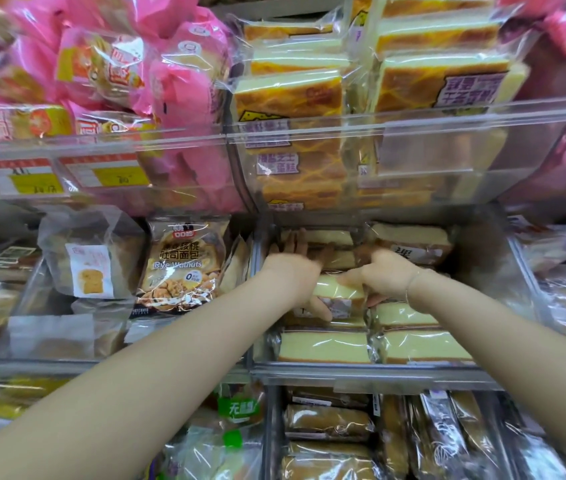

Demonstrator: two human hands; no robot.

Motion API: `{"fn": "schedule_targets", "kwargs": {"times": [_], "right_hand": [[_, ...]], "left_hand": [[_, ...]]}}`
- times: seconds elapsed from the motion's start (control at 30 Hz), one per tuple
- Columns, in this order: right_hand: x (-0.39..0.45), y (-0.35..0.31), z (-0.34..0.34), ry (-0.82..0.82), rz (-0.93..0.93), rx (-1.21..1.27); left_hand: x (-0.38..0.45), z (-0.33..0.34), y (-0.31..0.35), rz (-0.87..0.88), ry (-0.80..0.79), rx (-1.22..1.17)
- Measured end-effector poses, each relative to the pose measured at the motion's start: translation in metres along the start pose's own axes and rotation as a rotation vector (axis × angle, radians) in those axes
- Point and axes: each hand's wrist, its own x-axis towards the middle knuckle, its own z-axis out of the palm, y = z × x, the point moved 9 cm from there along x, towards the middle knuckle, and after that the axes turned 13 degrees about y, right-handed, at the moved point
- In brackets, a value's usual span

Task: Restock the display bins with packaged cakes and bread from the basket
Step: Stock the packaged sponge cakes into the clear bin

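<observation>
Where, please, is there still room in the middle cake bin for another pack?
Free room shows at the right rear of the cake bin, between the labelled cake pack and the bin's right wall. The front rows are packed tight, and both hands crowd the centre.

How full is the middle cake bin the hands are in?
Partly full. Wrapped cake slices fill the clear bin's front and left, but its back right corner is bare. Both hands, left hand and right hand, hold one slice.
</observation>
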Motion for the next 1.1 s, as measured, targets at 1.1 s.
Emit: {"fn": "schedule_targets", "kwargs": {"times": [1.1], "right_hand": [[-0.345,-0.023,0.361,-0.634,-0.856,0.04]], "left_hand": [[-0.548,0.317,-0.071,-1.828,1.389,-1.087]]}}
